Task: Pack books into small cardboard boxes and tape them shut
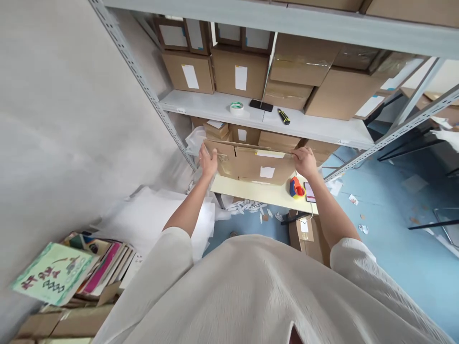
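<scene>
Both hands, the left hand (208, 161) and right hand (305, 162), grip opposite top ends of the cardboard box (255, 165) standing at the worktop's (251, 192) far edge, its flaps seemingly unsealed, tape dispenser (296, 188) unused beside it.

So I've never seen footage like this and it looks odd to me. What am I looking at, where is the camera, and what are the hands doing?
The camera sits on a person's head and looks down, so the white shirt fills the bottom and both arms reach away from you. The left hand and right hand each grip an end of a cardboard box standing on a pale table. Beside it on the table lie a tape dispenser and a phone. The shelf above carries a tape roll, a second phone, a cutter and more boxes. Books are piled lower left.
</scene>
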Available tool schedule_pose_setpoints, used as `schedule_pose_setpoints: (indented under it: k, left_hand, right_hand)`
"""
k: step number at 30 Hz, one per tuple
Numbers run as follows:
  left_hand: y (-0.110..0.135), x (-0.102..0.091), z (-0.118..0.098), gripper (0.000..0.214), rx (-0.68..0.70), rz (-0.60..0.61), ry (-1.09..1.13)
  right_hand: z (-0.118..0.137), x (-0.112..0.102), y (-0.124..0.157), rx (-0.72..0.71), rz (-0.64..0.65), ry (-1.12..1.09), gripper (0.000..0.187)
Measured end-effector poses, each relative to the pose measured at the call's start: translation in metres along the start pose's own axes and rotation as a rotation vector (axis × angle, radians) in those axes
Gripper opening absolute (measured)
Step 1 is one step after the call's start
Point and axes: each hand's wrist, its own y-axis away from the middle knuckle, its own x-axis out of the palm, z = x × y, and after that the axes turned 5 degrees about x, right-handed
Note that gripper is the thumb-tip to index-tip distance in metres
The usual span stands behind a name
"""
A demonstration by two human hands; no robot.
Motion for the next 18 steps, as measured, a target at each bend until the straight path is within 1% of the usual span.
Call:
schedule_pose_setpoints:
  k: [5, 7, 10, 12, 14, 16, 18]
  left_hand:
    - [-0.014, 0.017, 0.012, 0.1, 0.005, 0.082, 0.05]
    - [-0.018, 0.021, 0.014, 0.1, 0.001, 0.103, 0.073]
    - [-0.021, 0.026, 0.014, 0.097, -0.026, 0.124, 0.096]
    - [-0.022, 0.027, 0.013, 0.094, -0.033, 0.122, 0.11]
    - [-0.022, 0.028, 0.011, 0.091, -0.03, 0.12, 0.117]
    - [-0.02, 0.028, 0.01, 0.089, -0.027, 0.122, 0.101]
    - [-0.018, 0.027, 0.009, 0.089, 0.006, 0.122, 0.062]
  right_hand:
    - [-0.015, 0.01, 0.001, 0.087, 0.038, -0.078, 0.039]
    - [-0.02, 0.012, 0.003, 0.125, 0.018, -0.131, 0.038]
    - [-0.028, 0.013, 0.008, 0.167, -0.044, -0.182, 0.037]
    - [-0.034, 0.014, 0.012, 0.209, -0.102, -0.221, 0.047]
    - [-0.04, 0.016, 0.016, 0.269, -0.147, -0.296, 0.063]
    - [-0.045, 0.021, 0.02, 0.331, -0.152, -0.385, 0.076]
    - [-0.047, 0.026, 0.023, 0.385, -0.13, -0.452, 0.083]
